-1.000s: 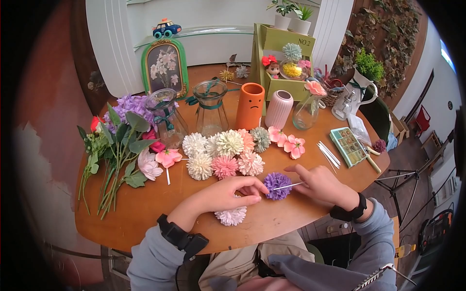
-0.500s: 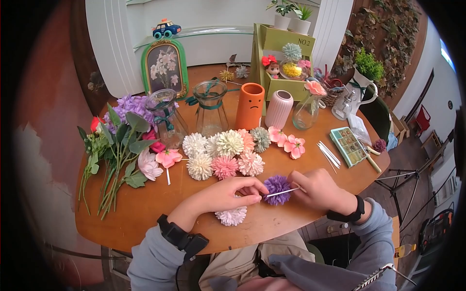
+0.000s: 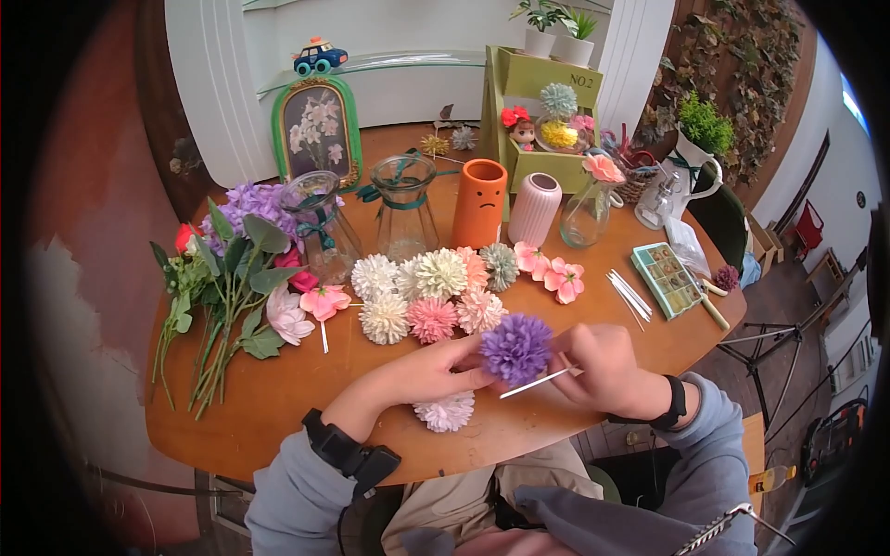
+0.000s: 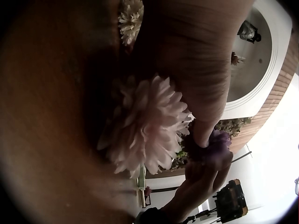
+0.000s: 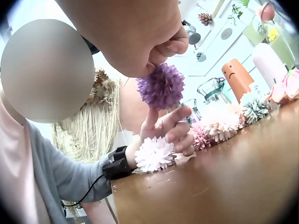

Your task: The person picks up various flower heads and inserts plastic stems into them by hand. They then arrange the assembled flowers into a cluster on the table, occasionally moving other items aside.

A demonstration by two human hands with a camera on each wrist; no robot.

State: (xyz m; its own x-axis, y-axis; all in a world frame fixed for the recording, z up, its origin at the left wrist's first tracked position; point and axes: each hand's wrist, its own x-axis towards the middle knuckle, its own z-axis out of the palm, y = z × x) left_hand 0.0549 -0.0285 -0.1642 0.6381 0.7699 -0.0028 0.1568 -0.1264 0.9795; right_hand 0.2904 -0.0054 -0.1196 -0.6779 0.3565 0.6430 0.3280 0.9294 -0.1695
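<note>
A purple pompom flower [image 3: 516, 349] is raised off the table between my two hands. My right hand [image 3: 603, 371] has curled fingers at the flower's right side and pinches a thin white stick [image 3: 530, 385], which points left below the bloom. In the right wrist view, that hand [image 5: 149, 42] comes down over the top of the purple flower [image 5: 161, 85]. My left hand [image 3: 426, 371] is at the flower's left; its thumb and loosely bent fingers [image 5: 178, 133] spread under the bloom. Beside the left wrist, a pale pink-white pompom flower [image 3: 445, 411] lies on the table.
Several pompom flowers [image 3: 431, 320] cluster ahead of my hands. Glass vases [image 3: 405, 218], an orange vase [image 3: 479, 208] and a pink vase [image 3: 535, 208] stand behind them. Leafy stems [image 3: 218, 343] lie left. White sticks [image 3: 630, 295] and a compartment box [image 3: 666, 281] lie right.
The purple flower has come up off the table toward the left hand. The right hand has drawn the white stick along, now below the bloom rather than across it.
</note>
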